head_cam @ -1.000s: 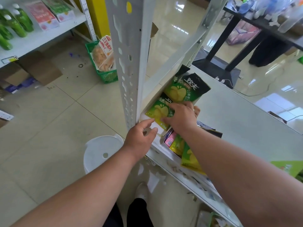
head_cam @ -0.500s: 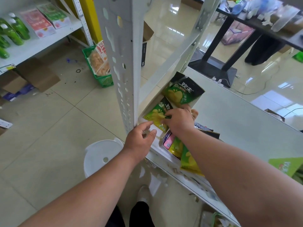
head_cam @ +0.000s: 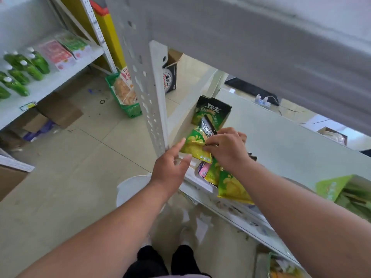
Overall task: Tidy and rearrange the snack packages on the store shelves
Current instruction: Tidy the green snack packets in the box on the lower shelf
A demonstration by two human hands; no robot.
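Observation:
Green chip packets lie at the left end of a white shelf (head_cam: pixel 281 141). My right hand (head_cam: pixel 226 147) pinches one green and yellow packet (head_cam: pixel 195 145) and holds it tilted above the shelf's front corner. My left hand (head_cam: pixel 170 169) is just left of that packet with fingers spread and straight, its fingertips close to the packet's lower edge. A dark green packet (head_cam: pixel 212 111) stands upright behind. More green packets (head_cam: pixel 230 185) and a pink one (head_cam: pixel 204 169) lie under my right wrist.
A white perforated shelf post (head_cam: pixel 148 87) rises right beside my left hand. The shelf above (head_cam: pixel 281 47) overhangs. A white stool (head_cam: pixel 132 187) stands below, a green basket (head_cam: pixel 128 105) on the floor, and another shelf with green bottles (head_cam: pixel 22 71) at left.
My right hand has lifted the green and yellow packet off the pile and tilted it. My left hand opened and rose toward it. The camera tipped down, bringing the upper shelf into view.

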